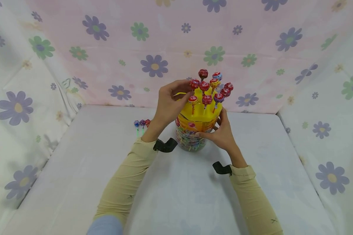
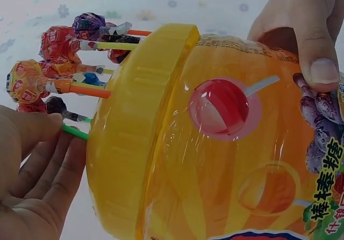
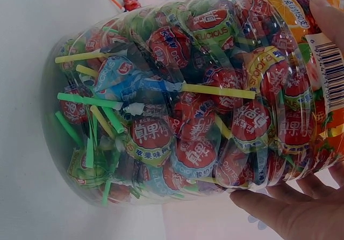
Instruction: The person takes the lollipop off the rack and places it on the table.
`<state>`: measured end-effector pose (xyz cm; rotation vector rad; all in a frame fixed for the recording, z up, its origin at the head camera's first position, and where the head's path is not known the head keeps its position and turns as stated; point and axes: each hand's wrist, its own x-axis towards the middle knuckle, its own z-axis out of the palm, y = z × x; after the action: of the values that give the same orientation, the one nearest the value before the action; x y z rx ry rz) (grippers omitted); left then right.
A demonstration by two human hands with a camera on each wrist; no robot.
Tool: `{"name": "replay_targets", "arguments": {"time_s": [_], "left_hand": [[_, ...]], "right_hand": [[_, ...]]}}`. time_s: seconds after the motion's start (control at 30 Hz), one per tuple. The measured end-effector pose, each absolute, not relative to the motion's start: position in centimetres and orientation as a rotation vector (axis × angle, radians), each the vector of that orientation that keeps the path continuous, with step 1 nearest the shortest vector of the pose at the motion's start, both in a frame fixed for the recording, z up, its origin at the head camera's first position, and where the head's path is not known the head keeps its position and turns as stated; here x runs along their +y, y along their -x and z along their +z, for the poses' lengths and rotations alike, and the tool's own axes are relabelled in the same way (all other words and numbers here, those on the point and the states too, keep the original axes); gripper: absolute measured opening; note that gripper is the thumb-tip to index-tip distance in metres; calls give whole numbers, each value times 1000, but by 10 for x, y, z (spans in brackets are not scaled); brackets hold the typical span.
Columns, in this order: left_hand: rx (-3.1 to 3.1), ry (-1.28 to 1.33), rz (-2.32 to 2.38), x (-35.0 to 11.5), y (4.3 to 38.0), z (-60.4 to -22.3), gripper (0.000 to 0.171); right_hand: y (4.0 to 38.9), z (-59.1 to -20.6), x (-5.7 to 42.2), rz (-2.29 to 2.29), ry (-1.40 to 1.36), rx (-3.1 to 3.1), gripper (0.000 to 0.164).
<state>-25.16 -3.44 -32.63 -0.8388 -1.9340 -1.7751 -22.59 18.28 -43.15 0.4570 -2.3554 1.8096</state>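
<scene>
The left hand (image 1: 173, 104) has a lollipop pinched by its green stick (image 2: 75, 132), right at the yellow lid (image 2: 123, 143)! Across from it, the right hand (image 1: 222, 135) grips the jar (image 1: 191, 141), which stands between the 2. Upright lollipops (image 1: 206, 100) crowd rightward of the left fingertips; 3 loose lollipops (image 1: 142, 122) show left of that wrist.

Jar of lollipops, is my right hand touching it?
Touching: the left wrist view shows the right hand with its thumb pressed against the side of the jar.
</scene>
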Motion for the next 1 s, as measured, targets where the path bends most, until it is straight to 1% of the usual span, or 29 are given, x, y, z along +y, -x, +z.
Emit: {"name": "replay_targets", "arguments": {"time_s": [0.33, 0.57, 0.77, 1.0], "left_hand": [[-1812, 833, -1790, -30, 253, -321, 35], [-1759, 761, -1795, -45, 252, -325, 36], [-1775, 656, -1801, -71, 252, -340, 36], [-1825, 512, -1858, -103, 253, -369, 36]], "right_hand": [[226, -432, 183, 1815, -452, -2357, 105], [227, -433, 183, 1811, -453, -2358, 105], [227, -433, 183, 1808, -464, -2352, 105], [226, -433, 183, 1814, -460, -2353, 106]]}}
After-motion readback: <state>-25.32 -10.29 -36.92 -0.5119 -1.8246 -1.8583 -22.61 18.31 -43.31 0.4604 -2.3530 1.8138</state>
